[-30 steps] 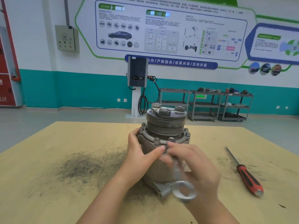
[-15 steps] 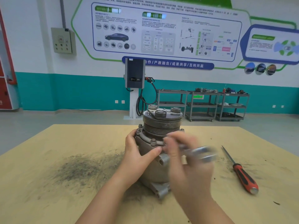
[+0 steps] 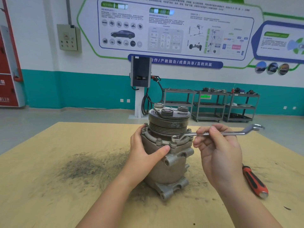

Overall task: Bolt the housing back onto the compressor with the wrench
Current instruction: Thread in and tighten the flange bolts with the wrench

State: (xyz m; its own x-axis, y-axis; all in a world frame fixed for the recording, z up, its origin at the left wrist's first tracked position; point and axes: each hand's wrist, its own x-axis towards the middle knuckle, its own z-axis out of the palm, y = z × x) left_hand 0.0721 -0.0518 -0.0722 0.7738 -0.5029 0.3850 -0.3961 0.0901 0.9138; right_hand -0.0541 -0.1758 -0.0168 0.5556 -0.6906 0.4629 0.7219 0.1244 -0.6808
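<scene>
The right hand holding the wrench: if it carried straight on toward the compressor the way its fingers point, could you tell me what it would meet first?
Most likely the compressor itself: the right hand points left, its fingertips just off the bolted flange, where the wrench sits on a bolt. Depth is unclear.

**Room around the compressor**

The left hand (image 3: pixel 144 150) wraps the compressor (image 3: pixel 166 162) on its left flank, blocking that side. The right hand (image 3: pixel 218 153) holds the wrench (image 3: pixel 218 133) level off the flange, barring the right side at bolt height. Beyond the right hand, a screwdriver (image 3: pixel 254 181) lies on the tabletop (image 3: pixel 49 186). Left of the left hand, open tabletop bears only a dark smudge (image 3: pixel 92 165).
</scene>
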